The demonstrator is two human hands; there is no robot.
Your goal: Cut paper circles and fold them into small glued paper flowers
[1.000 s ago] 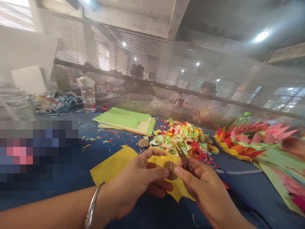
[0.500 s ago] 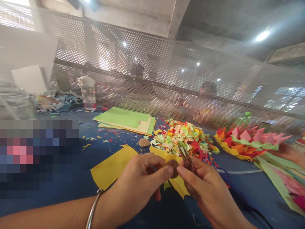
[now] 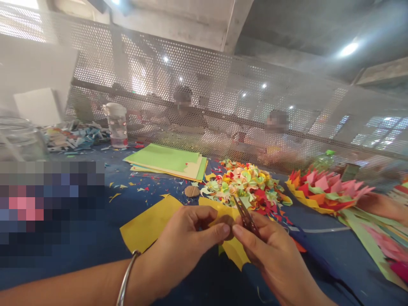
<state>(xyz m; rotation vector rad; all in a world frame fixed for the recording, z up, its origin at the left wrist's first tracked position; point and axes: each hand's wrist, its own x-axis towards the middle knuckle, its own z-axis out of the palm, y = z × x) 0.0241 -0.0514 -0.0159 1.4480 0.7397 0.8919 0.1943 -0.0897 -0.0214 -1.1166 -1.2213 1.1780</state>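
My left hand [image 3: 183, 244], with a metal bangle on its wrist, pinches a piece of yellow paper [image 3: 235, 251] together with a brown round disc [image 3: 225, 221] held against it. My right hand [image 3: 270, 255] is closed around small scissors [image 3: 244, 213], whose blades point up and away just beside the disc. Both hands meet above the blue table [image 3: 95, 238]. A larger yellow sheet [image 3: 146, 225] lies flat under my left hand. A second brown disc [image 3: 192, 191] rests on the table beyond it.
A heap of small folded paper flowers [image 3: 245, 185] lies straight ahead. Green and cream sheets [image 3: 167, 161] are stacked farther back, beside a plastic bottle [image 3: 117, 124]. Red, pink and green cut shapes [image 3: 328, 191] pile at right. Behind a perforated screen [image 3: 223, 97] sit two people.
The yellow piece has turned and folded down between my hands, so less of it and of the disc shows. The scissors shifted slightly. The coloured pile at right moved.
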